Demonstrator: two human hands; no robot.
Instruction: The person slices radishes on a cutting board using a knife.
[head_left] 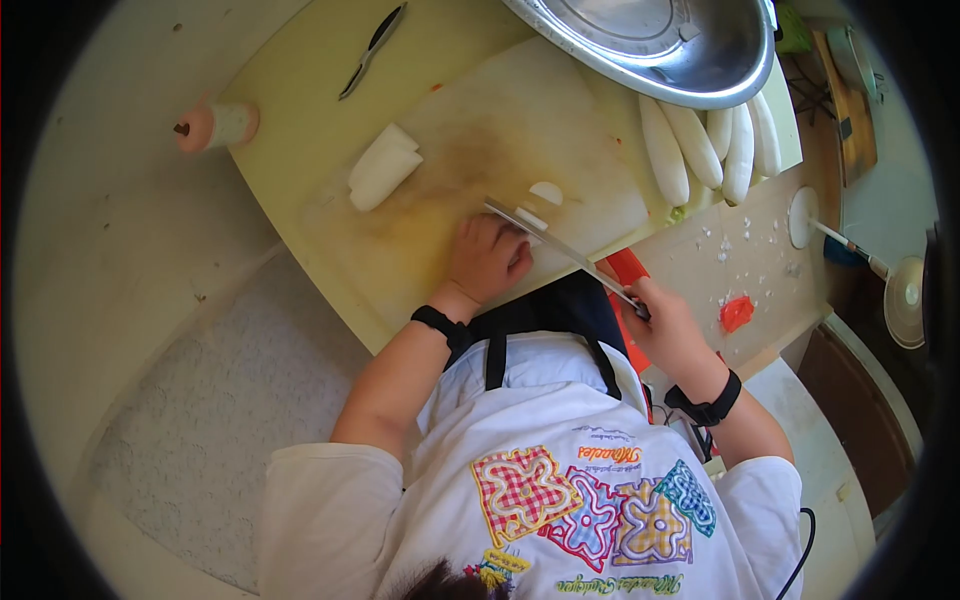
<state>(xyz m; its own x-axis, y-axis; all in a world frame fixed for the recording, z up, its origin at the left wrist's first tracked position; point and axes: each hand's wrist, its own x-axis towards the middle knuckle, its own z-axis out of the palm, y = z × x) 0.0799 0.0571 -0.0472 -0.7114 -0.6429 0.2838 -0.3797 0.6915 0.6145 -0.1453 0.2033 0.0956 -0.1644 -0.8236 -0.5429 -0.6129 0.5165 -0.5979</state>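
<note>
My right hand (660,318) is closed on the dark handle of a long knife (560,247), whose blade slants up and left over the cutting board (590,110). At the board's near edge, my left hand (487,256) has its fingers bent together beside the blade, over a white vegetable that is mostly hidden. Just past the blade lie a small white piece (531,219) and a half-round white slice (546,192). Farther left on the board rest thick white vegetable pieces (384,168), side by side.
A metal basin (660,45) stands at the top, with several long white radishes (663,150) beside it. A peeler-like tool (372,50) lies at the upper left, near a pink bottle (222,127). A fan (905,294) stands at the right.
</note>
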